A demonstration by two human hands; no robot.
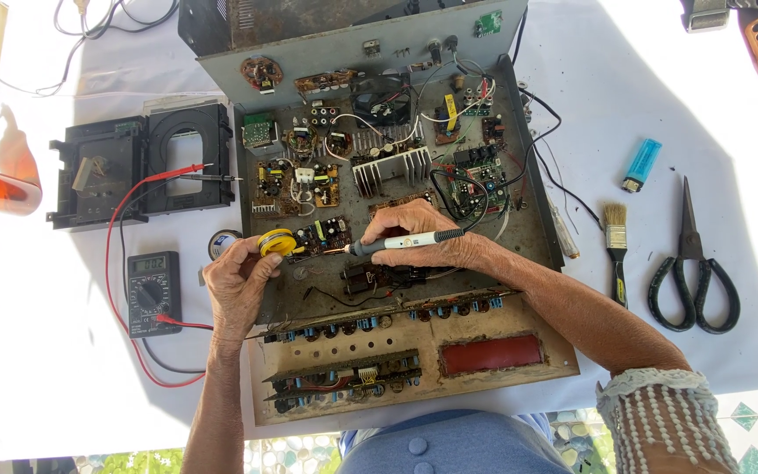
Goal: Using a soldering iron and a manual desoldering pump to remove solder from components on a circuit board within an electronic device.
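Gripping a soldering iron [405, 240] in the right hand [423, 237], left hand [239, 281] pinching, seemingly, a yellow solder spool [277, 241].

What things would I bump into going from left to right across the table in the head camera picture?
Multimeter → left hand holding a yellow solder spool → right hand holding a soldering iron → paintbrush → scissors.

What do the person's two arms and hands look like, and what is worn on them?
Both hands, the left hand and the right hand, are bare, without gloves or visible rings. The left forearm is uncovered. The right arm ends in a white knitted sleeve with a beaded, lacy texture near the elbow.
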